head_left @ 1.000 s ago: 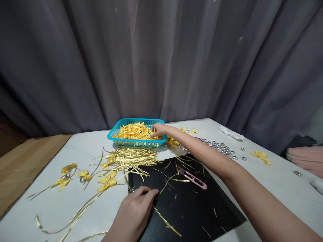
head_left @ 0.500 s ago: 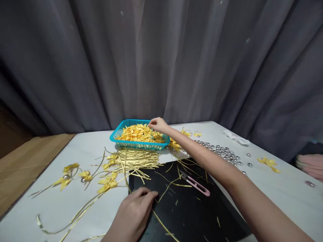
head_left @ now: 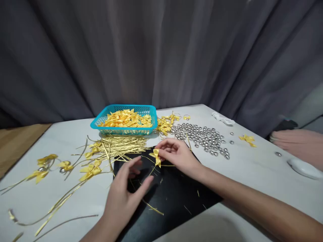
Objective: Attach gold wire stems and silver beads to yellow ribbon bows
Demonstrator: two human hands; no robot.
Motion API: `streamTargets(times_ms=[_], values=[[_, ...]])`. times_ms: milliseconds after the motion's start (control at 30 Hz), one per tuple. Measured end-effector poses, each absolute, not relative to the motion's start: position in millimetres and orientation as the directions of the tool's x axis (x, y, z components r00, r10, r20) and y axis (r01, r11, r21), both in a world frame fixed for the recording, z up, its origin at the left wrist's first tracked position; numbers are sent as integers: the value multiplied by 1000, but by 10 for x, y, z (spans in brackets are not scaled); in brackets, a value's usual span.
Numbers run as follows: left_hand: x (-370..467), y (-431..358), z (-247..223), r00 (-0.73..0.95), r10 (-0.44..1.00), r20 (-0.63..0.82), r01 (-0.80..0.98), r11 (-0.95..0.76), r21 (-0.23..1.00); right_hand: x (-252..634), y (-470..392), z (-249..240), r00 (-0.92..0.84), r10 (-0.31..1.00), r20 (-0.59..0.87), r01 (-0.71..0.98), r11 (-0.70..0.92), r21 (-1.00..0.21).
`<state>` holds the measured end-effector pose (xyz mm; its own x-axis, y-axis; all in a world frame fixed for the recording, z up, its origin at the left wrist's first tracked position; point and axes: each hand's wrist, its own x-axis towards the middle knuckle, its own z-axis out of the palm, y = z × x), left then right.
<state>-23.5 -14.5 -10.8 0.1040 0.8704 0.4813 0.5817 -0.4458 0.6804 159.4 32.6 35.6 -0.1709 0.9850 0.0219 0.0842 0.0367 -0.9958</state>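
Pinched in the fingertips of my right hand [head_left: 178,155] is a small yellow satin ribbon bow [head_left: 156,157], held above the black mat [head_left: 174,198]. My left hand [head_left: 124,188] is beside it on the left, thumb and fingers spread apart, with nothing visibly held. Thin gold cords [head_left: 152,208] lie on the mat under and beside the left hand, and one runs close below the bow. Whether that cord is attached to the bow, I cannot tell. Small cord clippings are scattered across the mat.
A turquoise basket [head_left: 93,124] full of yellow bows stands at the back, with a bundle of gold cords [head_left: 123,144] before it. Silver bead-like pieces [head_left: 207,137] spread out at right. Finished-looking bow pieces [head_left: 91,169] lie left. A white oval object [head_left: 304,168] sits far right.
My right hand has come back from the basket with a yellow bow. The fingers of my left hand have spread. The pink thread snips no longer show, and the view has shifted.
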Motion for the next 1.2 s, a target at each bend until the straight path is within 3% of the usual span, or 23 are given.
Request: streamTargets(times_ms=[133, 267, 500, 700, 933, 1200], values=[[131, -132, -101, 204, 916, 345, 372, -399, 838, 1657, 42, 208, -40, 997, -58, 109, -54, -993], [250, -91, -57, 202, 968, 147, 183, -185, 966, 1731, -78, 185, -104, 988, -115, 157, -98, -983], [204, -30, 30, 253, 954, -160, -61, 181, 982, 1882, -50, 159, -223, 972, -68, 208, -21, -978], [206, -40, 24, 272, 941, -203, -64, 228, 971, 1969, -49, 158, -332, 943, 4, 351, 127, -928], [161, -25, 0, 319, 925, -208, -79, 245, 966, 1995, -13, 133, -364, 926, -102, 376, 46, -926], [185, 2, 18, 242, 954, -175, 24, 175, 984, 2048, -10, 161, -317, 947, -43, 486, 124, -865]])
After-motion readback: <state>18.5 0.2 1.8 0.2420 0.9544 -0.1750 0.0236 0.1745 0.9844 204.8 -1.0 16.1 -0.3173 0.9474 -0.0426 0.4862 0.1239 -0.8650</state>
